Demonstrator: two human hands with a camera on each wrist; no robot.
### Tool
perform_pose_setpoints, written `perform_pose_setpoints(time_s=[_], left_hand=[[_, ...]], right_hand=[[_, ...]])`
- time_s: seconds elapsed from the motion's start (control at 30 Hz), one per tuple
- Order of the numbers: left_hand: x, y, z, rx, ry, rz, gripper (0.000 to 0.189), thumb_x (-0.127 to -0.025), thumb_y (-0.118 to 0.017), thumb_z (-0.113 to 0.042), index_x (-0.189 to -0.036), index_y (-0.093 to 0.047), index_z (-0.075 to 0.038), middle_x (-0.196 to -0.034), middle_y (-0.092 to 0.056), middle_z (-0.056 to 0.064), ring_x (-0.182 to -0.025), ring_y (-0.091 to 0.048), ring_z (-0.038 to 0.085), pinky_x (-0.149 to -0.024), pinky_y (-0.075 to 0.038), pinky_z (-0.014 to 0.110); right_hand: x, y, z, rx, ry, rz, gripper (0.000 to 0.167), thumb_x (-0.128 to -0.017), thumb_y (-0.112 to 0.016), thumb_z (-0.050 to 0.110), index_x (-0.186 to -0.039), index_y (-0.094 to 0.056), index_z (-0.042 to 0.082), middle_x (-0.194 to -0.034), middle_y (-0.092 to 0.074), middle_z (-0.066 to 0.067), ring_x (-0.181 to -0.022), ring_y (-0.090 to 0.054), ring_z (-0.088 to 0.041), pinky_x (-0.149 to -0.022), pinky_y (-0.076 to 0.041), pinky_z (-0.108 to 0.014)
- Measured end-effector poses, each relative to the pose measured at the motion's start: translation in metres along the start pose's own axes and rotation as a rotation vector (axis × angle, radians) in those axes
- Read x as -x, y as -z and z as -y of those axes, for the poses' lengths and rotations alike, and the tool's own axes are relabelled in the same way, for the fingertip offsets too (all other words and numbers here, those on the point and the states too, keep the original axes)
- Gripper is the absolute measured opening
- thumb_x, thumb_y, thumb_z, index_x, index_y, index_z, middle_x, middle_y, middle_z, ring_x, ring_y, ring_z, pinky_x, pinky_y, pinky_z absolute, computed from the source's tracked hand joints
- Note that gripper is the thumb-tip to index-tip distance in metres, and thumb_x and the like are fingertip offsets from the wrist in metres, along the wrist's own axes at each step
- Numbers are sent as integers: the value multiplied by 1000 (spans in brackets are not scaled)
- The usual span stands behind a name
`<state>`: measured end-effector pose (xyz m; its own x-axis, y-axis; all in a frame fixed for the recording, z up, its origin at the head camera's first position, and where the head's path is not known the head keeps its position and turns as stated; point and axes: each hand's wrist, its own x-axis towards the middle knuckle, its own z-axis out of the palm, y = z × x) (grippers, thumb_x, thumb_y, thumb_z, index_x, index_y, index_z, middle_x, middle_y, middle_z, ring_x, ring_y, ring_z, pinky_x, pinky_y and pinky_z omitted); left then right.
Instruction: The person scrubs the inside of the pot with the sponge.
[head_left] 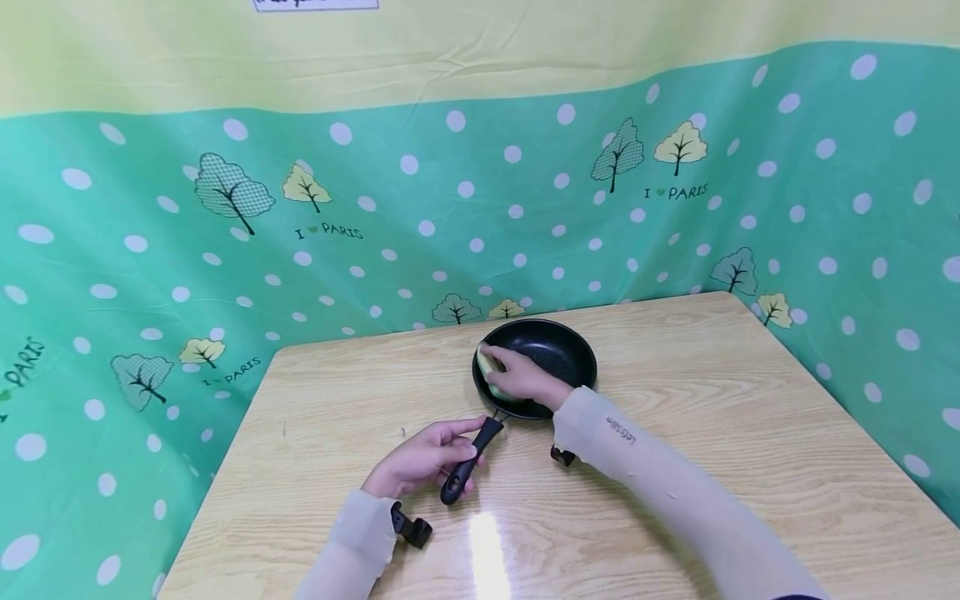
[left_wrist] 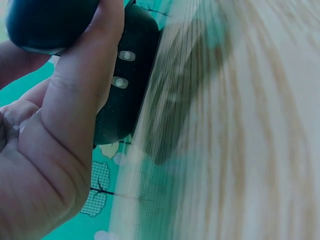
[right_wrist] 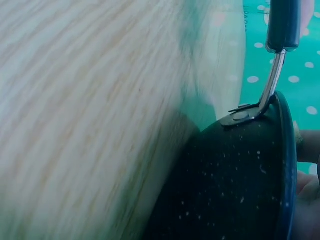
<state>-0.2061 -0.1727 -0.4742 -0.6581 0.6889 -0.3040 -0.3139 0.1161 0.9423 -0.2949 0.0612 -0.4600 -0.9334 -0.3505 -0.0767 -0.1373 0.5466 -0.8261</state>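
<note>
A black frying pan (head_left: 558,354) is on the wooden table, its handle (head_left: 491,431) pointing toward me and slightly left. My left hand (head_left: 423,457) grips that handle, thumb on top and fingers beneath. Inside the pan, my right hand (head_left: 525,379) holds a pale yellow-and-green sponge (head_left: 489,365) against the left inner wall. The left wrist view has the handle's rounded end (left_wrist: 52,25) in the fingers, with the pan's riveted side (left_wrist: 132,70) beyond. In the right wrist view the pan's speckled outside (right_wrist: 230,180) hides most of the right hand (right_wrist: 308,185).
The light wooden table (head_left: 337,392) extends around the pan on all sides. Behind it and along both sides hangs a green dotted cloth (head_left: 420,225) with printed trees. Black straps with small cameras (head_left: 411,527) sit at both wrists.
</note>
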Motion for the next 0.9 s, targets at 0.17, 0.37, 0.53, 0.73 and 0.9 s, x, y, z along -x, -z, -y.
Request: perform_pose_setpoints(time_s=[0.17, 0.37, 0.53, 0.73, 0.9], left_hand=[[-2, 1, 0, 5, 1, 6, 64, -110, -53, -9, -168, -24, -6, -122, -66, 26, -78, -73, 24, -75, -65, 42], [-3, 1, 1, 1, -3, 13, 64, -111, -52, -9, -168, -24, -6, -121, -67, 24, -77, -74, 24, -73, -65, 41], [-3, 1, 0, 1, -6, 16, 64, -110, -52, -8, -168, -23, -4, -121, -66, 25, -77, -73, 23, -74, -65, 41], [-2, 1, 1, -2, -7, 16, 65, -110, -52, -9, -168, -23, -5, -122, -66, 25, -77, -74, 23, -74, -65, 41], [-2, 2, 1, 3, -2, 14, 65, -110, -53, -9, -168, -23, -6, -121, -66, 23, -78, -74, 23, -73, -64, 41]], right_hand=[[-1, -2, 1, -29, -13, -37, 60, -107, -61, 17, -163, -41, 10, -166, -40, -15, -154, -34, -32, -125, -30, -49], [-4, -3, 1, -61, -24, -61, 60, -108, -59, 17, -164, -38, 10, -167, -37, -15, -155, -32, -33, -126, -29, -50], [-7, -2, 1, -41, -17, -73, 60, -108, -59, 15, -164, -37, 7, -168, -35, -15, -154, -33, -32, -124, -32, -49], [-11, -1, -1, -35, -6, -79, 60, -109, -58, 13, -164, -36, 5, -169, -34, -16, -153, -35, -35, -123, -34, -51], [-13, 0, -1, -20, 25, -99, 60, -108, -57, 11, -163, -36, 2, -169, -32, -18, -154, -33, -37, -125, -31, -51]])
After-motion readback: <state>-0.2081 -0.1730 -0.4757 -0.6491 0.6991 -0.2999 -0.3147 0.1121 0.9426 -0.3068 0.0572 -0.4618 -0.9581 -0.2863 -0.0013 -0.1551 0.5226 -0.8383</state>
